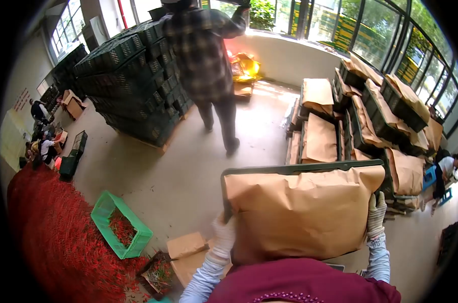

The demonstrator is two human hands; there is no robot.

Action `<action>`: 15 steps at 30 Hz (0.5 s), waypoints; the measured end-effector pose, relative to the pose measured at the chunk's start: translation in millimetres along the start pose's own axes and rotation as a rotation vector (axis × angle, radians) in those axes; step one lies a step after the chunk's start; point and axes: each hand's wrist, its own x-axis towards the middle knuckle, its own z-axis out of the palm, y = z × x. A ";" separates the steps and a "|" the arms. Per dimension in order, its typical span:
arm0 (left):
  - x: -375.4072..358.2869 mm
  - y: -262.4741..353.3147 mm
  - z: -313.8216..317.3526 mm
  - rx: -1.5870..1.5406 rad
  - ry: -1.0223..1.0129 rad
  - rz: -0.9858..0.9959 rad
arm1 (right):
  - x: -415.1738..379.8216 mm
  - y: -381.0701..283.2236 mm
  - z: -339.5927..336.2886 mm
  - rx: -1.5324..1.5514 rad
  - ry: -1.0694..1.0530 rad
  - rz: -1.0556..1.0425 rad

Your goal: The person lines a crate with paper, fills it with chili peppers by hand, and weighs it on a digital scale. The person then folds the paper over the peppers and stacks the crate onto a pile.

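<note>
A dark green plastic crate (pixel 302 167) covered with brown kraft paper (pixel 300 212) is held up close to my chest. My left hand (pixel 223 233), in a pale glove, grips the crate's left end, and its fingers are partly hidden behind the side. On the opposite end my right hand (pixel 376 214), gloved too, is closed around the edge. The paper bulges over the top and hides whatever lies inside. Just beyond the crate stand stacked paper-lined crates (pixel 321 136).
A person in a checked shirt (pixel 201 55) stands ahead beside a tall stack of dark crates (pixel 130 86). Red chili peppers (pixel 57 237) form a large heap at left, with a light green crate (pixel 138 237) at its edge. Flattened cardboard (pixel 188 252) lies near my left arm.
</note>
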 end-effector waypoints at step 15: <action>262.3 -39.6 -113.0 0.396 0.281 -0.178 | 175.9 -28.0 372.3 0.016 -0.348 0.090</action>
